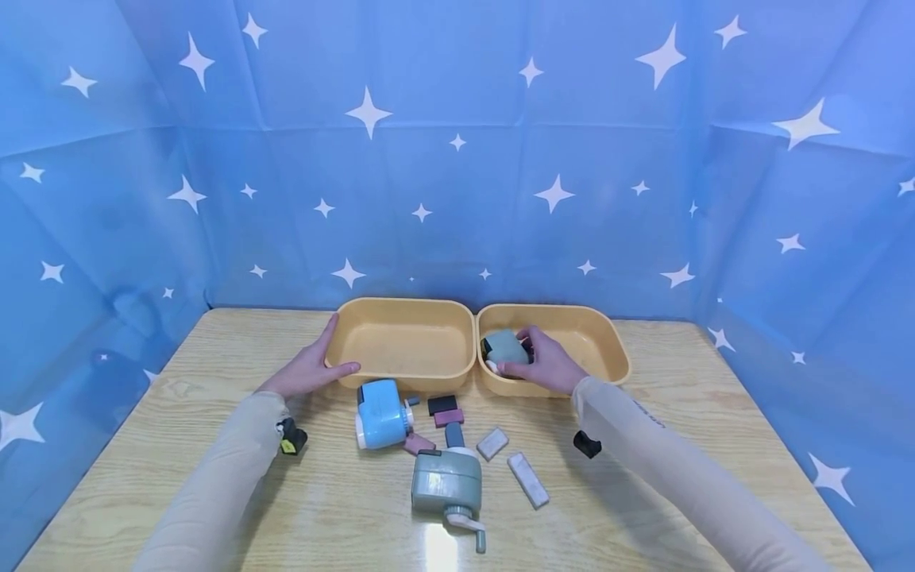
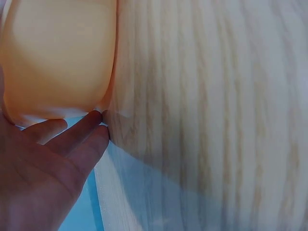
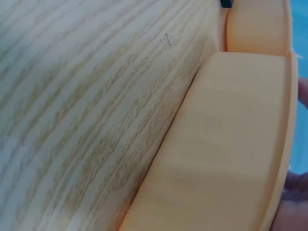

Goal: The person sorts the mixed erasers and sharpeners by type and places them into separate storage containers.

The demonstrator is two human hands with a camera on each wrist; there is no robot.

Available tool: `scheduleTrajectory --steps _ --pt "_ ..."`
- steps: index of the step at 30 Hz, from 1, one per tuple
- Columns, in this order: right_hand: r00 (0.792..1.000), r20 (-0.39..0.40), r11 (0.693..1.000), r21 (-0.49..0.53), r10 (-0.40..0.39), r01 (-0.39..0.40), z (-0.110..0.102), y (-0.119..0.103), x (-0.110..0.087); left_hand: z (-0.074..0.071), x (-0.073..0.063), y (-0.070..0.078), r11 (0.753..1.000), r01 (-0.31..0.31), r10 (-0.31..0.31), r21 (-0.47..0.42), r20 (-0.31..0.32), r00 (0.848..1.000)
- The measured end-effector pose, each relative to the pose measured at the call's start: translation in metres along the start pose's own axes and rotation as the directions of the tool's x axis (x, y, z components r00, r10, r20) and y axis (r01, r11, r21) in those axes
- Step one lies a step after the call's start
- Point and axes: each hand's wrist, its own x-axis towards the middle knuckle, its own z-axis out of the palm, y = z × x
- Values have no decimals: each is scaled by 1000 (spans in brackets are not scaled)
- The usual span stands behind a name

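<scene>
At the left end of the left yellow-orange bin, my left hand touches the outer wall with fairly straight fingers, its thumb pointing along the front. The left wrist view shows those fingers against the bin's rounded end. My right hand reaches into the right bin and grips a grey-green hand-crank pencil sharpener near that bin's left end. In the right wrist view the bin's wall hides the sharpener and most of the hand.
A blue crank sharpener and another grey-green one lie on the wooden table. Around them are a black block, a magenta block, a pink piece and two pale marbled blocks. A starry blue curtain hangs behind.
</scene>
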Motion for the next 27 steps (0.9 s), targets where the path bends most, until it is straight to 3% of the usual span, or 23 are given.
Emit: scheduleTrajectory --steps 27 --pt "989 -76 992 9 -126 127 -12 -24 -27 0 0 1 1000 7 -7 -3 2 1000"
